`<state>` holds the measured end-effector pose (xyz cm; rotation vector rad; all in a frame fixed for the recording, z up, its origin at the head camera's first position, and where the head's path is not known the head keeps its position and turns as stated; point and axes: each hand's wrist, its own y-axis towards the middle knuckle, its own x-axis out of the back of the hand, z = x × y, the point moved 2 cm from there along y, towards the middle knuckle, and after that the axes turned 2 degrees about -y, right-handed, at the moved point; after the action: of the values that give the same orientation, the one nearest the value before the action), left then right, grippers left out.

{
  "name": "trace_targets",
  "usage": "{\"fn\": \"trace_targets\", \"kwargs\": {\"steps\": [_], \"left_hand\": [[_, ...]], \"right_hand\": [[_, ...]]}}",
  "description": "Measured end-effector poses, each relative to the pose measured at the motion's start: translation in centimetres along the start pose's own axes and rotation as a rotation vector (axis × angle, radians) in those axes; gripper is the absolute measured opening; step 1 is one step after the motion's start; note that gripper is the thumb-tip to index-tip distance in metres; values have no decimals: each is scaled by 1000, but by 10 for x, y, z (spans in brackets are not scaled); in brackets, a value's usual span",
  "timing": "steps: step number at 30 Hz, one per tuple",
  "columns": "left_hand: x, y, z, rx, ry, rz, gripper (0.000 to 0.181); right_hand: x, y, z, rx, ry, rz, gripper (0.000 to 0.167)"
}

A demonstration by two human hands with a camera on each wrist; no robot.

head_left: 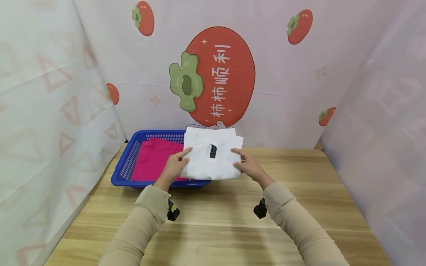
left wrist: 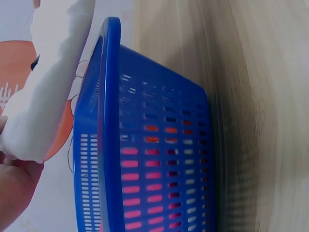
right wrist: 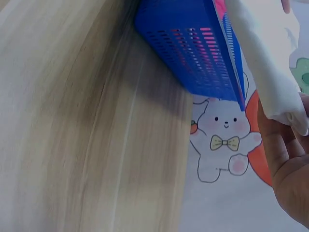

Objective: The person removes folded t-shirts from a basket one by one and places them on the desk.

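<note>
I hold a folded white garment (head_left: 209, 169), roughly rectangular, a small black tag (head_left: 213, 151) near its middle, raised off the counter (head_left: 206, 236) and higher than the rim of the blue basket (head_left: 136, 183).

Pale wood-grain tabletop (head_left: 216, 238), foreground | white fabric backdrop (head_left: 279, 88), persimmon-printed, hangs behind | white sheet (head_left: 36, 111), faintly triangle-patterned in red, left

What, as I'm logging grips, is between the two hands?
A folded white garment, gripped by the left hand and the right hand, as the head view shows.
</note>
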<state>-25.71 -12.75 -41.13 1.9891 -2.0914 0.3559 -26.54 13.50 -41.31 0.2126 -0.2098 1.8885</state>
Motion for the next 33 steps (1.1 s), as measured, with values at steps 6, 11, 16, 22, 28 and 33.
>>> {"fn": "trace_targets", "kwargs": {"steps": [6, 11, 16, 22, 28, 33], "left_hand": [[-21, 9, -3, 42, -30, 53, 41], [-38, 14, -7, 48, -43, 73, 41], [-54, 19, -8, 52, -50, 76, 42], [-71, 23, -9, 48, -39, 107, 42], [-87, 24, -8, 41, -1, 164, 43], [-99, 27, -10, 31, -7, 207, 44]], "right_hand": [[21, -7, -8, -11, 10, -1, 53], [36, -11, -16, -46, 24, -14, 53], [48, -16, -23, -56, 7, -19, 53], [62, -23, -34, -83, -21, -39, 53], [73, -33, -46, -115, -42, -50, 53], [80, -38, -55, -128, -46, -57, 55]]}}
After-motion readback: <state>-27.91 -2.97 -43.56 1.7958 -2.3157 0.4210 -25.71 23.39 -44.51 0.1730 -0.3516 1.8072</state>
